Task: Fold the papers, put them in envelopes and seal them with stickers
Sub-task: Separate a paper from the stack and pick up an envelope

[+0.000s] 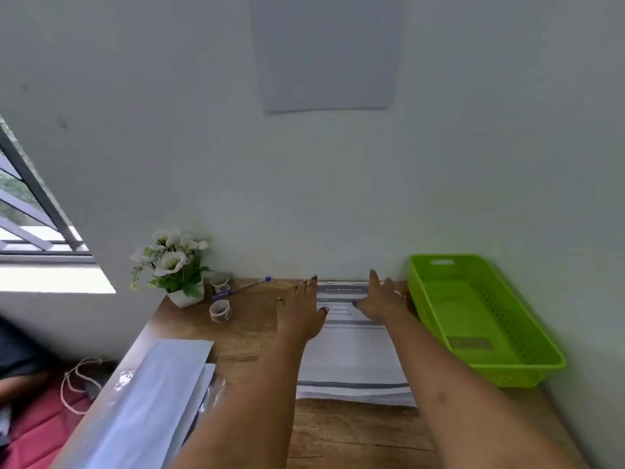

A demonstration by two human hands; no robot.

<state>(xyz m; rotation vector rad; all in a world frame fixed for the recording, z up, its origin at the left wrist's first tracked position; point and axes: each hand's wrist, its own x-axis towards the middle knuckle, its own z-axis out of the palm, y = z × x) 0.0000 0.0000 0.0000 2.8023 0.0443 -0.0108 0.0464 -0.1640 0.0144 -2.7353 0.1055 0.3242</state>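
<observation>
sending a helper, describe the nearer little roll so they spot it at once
On the wooden desk, find the back left corner, where the white flower pot stands. Two small rolls sit just right of it. Yours is the nearer roll, not the far roll beside the pen.

Paper stack (pixel 351 357): white printed sheets with grey bars, unfolded, lying flat on the counter (pixel 338 434). Its far end is under both hands. The left hand (pixel 302 311) is over the left edge and the right hand (pixel 382 299) over the top right, fingers straight on both.
Envelopes (pixel 152 397): pile of long white ones, partly in clear wrap, well left of the left hand and nearer the person.
Sticker rolls: near roll (pixel 220 311) and far roll (pixel 220 281), both small and left of the left hand.
</observation>
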